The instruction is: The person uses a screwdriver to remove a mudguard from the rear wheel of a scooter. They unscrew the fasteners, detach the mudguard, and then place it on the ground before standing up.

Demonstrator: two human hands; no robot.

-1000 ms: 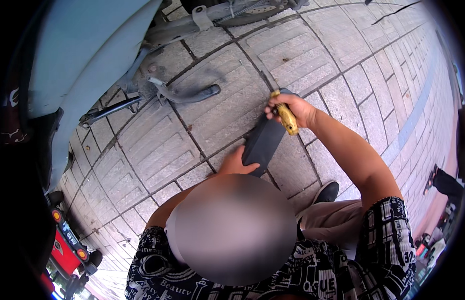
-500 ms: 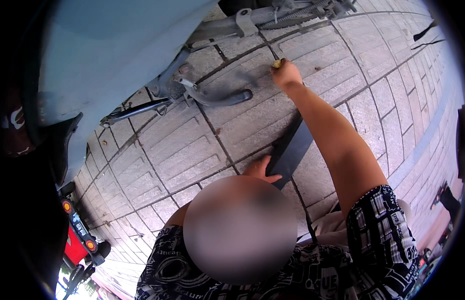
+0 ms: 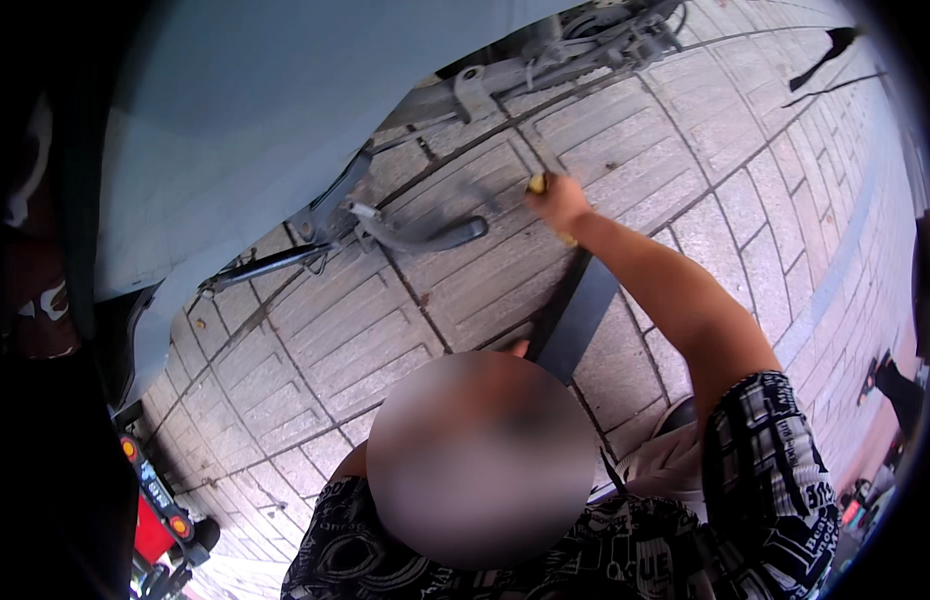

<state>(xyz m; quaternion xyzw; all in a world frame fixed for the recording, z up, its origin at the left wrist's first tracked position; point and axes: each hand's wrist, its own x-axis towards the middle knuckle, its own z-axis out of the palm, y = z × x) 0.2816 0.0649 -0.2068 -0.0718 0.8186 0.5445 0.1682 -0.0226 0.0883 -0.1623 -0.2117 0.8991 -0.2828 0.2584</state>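
My right hand point(image 3: 560, 207) reaches out over the paving, its fist closed round a yellow-handled tool point(image 3: 538, 183). Yellow shows at both ends of the fist; the tool's working end is too blurred to make out. Below that hand lies a long dark grey panel point(image 3: 582, 318), running back toward my body. Of my left hand point(image 3: 521, 347) only a fingertip shows, close by the panel's left edge. A blurred round patch covers the rest of it, so its grip cannot be seen.
On the left stands a scooter or motorcycle with a large pale blue-grey body point(image 3: 265, 120). Its curved metal stand point(image 3: 435, 238) sticks out over the grey paving point(image 3: 325, 340). A red vehicle with orange lights point(image 3: 155, 525) is at the lower left.
My right hand has come nearer with the yellow-handled tool. More of my left hand is covered now; earlier its fingers showed spread at the panel's edge. The whole view has shifted a little.
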